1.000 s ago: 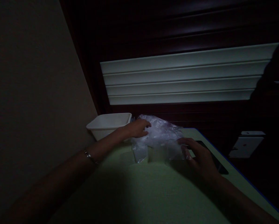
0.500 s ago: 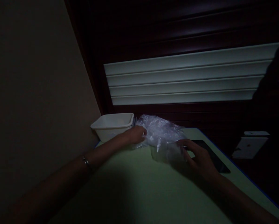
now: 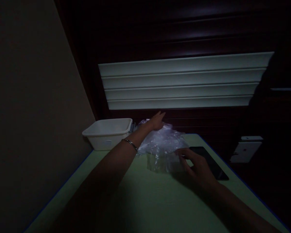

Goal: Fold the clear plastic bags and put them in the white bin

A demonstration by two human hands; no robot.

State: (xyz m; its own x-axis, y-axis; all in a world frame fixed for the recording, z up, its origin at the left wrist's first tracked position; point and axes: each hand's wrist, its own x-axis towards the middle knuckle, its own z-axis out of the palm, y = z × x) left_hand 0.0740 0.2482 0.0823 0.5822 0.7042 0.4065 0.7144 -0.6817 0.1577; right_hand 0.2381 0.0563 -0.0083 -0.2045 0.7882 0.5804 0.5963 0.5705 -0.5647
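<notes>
A crumpled heap of clear plastic bags lies toward the far end of the green-topped table. Over the back of the heap reaches my left hand, its fingers stretched out and apart, with a metal bracelet on the wrist. Whether it touches the plastic under the palm is hard to see. My right hand pinches the near right edge of a clear plastic bag between thumb and fingers. That flat piece spreads leftward from the pinch across the tabletop.
A white plastic tub stands at the table's far left corner. Right of the heap lies a dark flat tablet-like object. Beyond the table are a dark louvred panel with pale slats and white boxes at the right. The scene is dim.
My left hand has moved from the heap's left side up and over its back, its fingers opening out. My right hand keeps its pinch on the bag. The view has shifted slightly to the right.
</notes>
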